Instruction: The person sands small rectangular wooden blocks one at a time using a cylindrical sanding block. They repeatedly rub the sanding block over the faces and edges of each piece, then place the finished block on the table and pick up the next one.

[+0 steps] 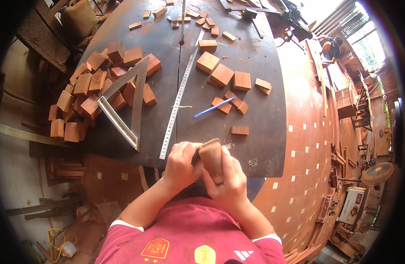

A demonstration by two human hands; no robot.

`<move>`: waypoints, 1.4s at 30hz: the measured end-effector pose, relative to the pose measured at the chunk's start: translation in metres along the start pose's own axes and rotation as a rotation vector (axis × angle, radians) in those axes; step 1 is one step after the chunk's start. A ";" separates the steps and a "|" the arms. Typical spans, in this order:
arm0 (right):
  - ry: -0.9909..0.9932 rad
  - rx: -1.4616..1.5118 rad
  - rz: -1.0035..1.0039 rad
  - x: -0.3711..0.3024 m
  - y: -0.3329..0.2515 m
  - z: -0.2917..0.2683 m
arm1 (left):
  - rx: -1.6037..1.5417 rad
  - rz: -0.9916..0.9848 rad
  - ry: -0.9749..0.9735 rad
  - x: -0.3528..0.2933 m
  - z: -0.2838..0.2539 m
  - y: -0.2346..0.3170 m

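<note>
Close to my body, at the table's near edge, I hold a wooden block (212,159) tilted up. My right hand (230,180) wraps round it, thumb on one side and fingers on the other. Curled in beside it is my left hand (181,162), fingertips against the block's left side; whether a second small piece sits in them I cannot make out. Beyond my hands lie a white tape rule (179,96), a blue pen (214,107) resting across a small block, and a large triangular square (138,94) leaning on a heap of reddish wooden blocks (83,83).
The dark table (255,114) has a slot running lengthwise. Loose blocks (221,75) lie right of the tape rule, with small offcuts (202,20) at the far end. Tiled floor (299,132) lies to the right. Farther off, another person (332,47) bends over some timber.
</note>
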State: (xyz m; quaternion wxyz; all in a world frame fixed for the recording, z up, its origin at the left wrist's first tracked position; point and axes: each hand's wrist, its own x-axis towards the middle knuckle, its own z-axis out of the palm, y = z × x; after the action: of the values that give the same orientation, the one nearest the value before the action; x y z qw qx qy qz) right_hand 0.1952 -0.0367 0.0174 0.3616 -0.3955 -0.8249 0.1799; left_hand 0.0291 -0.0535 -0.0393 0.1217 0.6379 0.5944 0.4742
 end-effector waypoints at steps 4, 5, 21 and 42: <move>-0.016 0.027 0.017 -0.001 0.003 -0.003 | 0.037 -0.020 0.021 -0.004 0.002 0.002; -0.004 0.010 -0.004 0.007 0.002 0.002 | 0.038 -0.016 0.021 -0.001 0.002 0.005; 0.007 -0.042 0.045 0.022 0.000 0.017 | 0.050 -0.052 -0.015 -0.002 0.000 0.000; 0.001 -0.093 0.016 0.008 -0.003 0.002 | 0.049 -0.002 0.055 -0.004 0.008 -0.002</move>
State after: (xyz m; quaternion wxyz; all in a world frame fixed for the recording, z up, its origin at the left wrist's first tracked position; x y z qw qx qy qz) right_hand 0.1883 -0.0324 0.0216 0.3418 -0.4186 -0.8290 0.1438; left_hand 0.0346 -0.0536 -0.0465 0.0901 0.6268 0.6098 0.4766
